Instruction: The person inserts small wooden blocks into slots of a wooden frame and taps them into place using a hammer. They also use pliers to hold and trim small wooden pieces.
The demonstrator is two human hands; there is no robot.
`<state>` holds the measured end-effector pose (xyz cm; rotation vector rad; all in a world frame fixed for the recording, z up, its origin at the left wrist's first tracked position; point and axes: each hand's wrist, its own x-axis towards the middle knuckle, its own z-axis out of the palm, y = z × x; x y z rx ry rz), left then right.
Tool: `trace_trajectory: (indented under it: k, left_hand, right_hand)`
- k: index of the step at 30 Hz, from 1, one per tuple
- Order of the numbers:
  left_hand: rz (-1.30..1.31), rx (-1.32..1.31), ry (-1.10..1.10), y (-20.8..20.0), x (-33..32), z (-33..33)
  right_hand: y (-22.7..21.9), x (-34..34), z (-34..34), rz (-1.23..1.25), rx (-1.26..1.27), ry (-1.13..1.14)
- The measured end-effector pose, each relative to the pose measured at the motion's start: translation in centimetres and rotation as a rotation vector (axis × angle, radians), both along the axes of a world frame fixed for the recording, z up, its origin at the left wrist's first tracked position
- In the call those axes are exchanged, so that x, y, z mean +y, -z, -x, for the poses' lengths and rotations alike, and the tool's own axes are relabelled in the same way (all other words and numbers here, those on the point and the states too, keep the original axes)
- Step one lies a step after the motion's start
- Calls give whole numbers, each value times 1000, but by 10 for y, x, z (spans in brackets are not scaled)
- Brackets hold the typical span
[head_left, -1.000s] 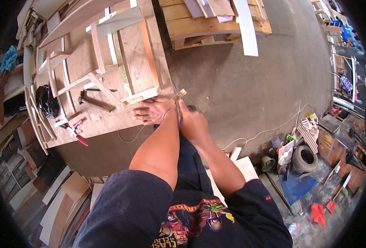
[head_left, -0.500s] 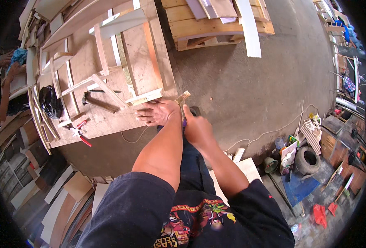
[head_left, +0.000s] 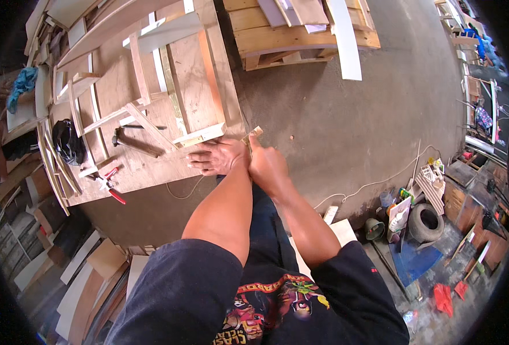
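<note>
My left hand lies flat with fingers spread at the front right corner of the plywood tabletop, just in front of a pale wooden bar. Beside its wrist, my right hand is closed, its thumb pointing forward. Whatever it grips is hidden inside the fingers. Past that thumb, the end of a narrow wooden strip juts out over the table's right edge. A hammer rests on the tabletop left of my left hand, and red-handled pliers lie nearer the front edge.
Assembled wooden frames cover much of the table. A black plastic bag sits at the left. Ahead stands a wooden pallet with boards on it. A cable crosses the floor toward a tyre at right. Another person is at far left.
My right hand has moved forward and slightly left, up against the wooden strip's end. The left hand stays in place. At far left, the other person's arm has shifted.
</note>
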<state>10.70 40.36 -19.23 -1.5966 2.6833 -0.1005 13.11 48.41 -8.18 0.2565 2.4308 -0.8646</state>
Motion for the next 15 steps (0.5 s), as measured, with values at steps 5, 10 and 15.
trace_trajectory:
  k: [5,10,15]
  left_hand:
    - [57,63,-27,8,-4,6]
    - [83,87,10,4,3,3]
    - [33,28,0,9,-3,-2]
  right_hand:
    - [-25,4,-16,-27,-71,-45]
    - [-4,0,-7,-33,21,-16]
    - [-13,-4,-21,-47,39,-46]
